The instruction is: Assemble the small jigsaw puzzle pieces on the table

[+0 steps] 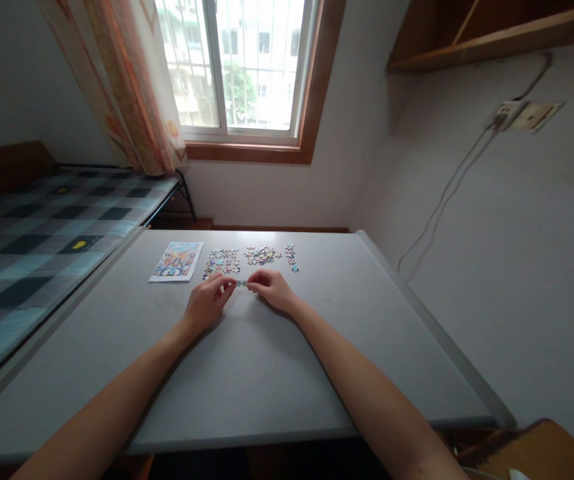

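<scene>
Between my two hands, small joined puzzle pieces (242,284) are pinched just above or on the grey table. My left hand (210,298) grips their left end with thumb and fingertips. The right end is held in the same way by my right hand (271,288). Just beyond my left hand lies a spread group of loose puzzle pieces (223,260). A denser pile of pieces (263,254) sits behind my right hand, with a narrow column of pieces (291,256) to its right. A colourful picture sheet (177,261) lies flat at the left.
The grey table (247,380) reaches from my body towards the window (247,67). A bed with a checked cover (67,213) stands at the left, beside a curtain (127,87). At the right are a wall socket with a cable (529,116) and a wooden shelf (497,40).
</scene>
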{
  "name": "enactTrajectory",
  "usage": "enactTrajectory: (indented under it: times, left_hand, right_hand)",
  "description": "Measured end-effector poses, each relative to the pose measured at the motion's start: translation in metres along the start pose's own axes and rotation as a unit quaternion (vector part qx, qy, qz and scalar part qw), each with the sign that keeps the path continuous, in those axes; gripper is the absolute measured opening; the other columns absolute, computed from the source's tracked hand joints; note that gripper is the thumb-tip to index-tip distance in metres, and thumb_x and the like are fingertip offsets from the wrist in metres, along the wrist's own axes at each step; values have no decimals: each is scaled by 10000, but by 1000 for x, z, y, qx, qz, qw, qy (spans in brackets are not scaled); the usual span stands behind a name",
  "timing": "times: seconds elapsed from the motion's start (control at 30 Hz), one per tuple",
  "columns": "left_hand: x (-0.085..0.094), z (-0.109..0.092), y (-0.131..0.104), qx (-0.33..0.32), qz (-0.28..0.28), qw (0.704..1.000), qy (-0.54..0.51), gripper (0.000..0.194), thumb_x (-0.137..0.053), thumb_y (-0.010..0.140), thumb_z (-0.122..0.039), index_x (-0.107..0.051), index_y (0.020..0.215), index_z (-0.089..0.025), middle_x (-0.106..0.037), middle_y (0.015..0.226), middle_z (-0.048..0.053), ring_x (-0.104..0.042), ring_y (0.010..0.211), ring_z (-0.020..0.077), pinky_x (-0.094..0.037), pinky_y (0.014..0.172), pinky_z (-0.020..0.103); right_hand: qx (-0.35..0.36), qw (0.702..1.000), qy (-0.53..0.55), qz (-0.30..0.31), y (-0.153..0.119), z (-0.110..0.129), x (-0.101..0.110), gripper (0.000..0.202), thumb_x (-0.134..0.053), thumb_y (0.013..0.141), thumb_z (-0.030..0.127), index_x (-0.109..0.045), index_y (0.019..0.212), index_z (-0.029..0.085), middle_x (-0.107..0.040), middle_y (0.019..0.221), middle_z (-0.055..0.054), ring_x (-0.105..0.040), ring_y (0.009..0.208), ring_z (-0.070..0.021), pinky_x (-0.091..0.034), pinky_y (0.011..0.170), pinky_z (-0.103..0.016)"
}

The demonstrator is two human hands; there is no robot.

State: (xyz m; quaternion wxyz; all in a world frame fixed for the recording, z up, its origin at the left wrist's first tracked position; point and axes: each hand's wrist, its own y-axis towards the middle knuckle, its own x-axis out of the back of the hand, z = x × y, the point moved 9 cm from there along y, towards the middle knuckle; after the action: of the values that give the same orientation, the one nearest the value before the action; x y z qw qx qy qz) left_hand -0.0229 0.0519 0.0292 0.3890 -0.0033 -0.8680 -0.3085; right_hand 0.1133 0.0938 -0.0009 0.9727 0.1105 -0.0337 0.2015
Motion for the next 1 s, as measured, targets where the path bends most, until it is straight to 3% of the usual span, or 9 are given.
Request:
enactTrajectory:
  times: [1.0]
  left_hand:
    - [3, 0, 0, 3, -11, 1000, 0, 195, -496, 899, -321, -642, 901, -192, -561, 772, 5, -496, 581, 89, -421, 554, 201]
  right_hand:
    - [-6, 1000, -24, -5, -1, 4, 1, 192, -675, 706, 320, -647, 755, 137, -614, 656, -6, -524, 617, -112, -422, 600, -248]
